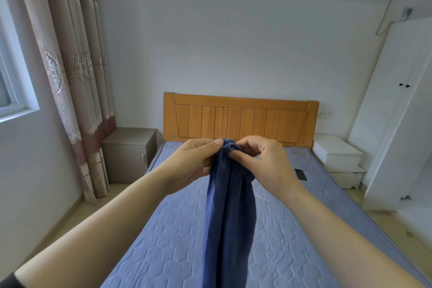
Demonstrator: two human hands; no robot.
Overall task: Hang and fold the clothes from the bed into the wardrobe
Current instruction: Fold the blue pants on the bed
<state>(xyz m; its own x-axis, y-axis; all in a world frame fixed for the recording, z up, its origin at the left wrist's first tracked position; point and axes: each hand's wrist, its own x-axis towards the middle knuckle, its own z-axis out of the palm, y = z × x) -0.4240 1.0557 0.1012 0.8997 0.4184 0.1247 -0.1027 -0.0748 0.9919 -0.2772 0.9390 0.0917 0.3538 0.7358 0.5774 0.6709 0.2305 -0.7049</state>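
Left hand (194, 159) and right hand (264, 161) meet in front of the person. Each pinches the bunched top edge of a dark blue garment (230, 217) between thumb and curled fingers, the two grips almost touching. From there the cloth hangs straight down in long folds over the middle of the bed (163, 241), and its lower end runs out of the bottom of the view (what kind of garment it is cannot be told). The bed has a blue quilted mattress and a wooden headboard (240, 119) at the far end. A small dark flat object (300, 174) lies on the mattress near its right edge, with a thin white cable (265, 197) close by. A grey bedside cabinet (129, 154) stands left of the headboard and a white bedside cabinet (336, 159) right of it. The white wardrobe (402, 112) stands along the right wall.
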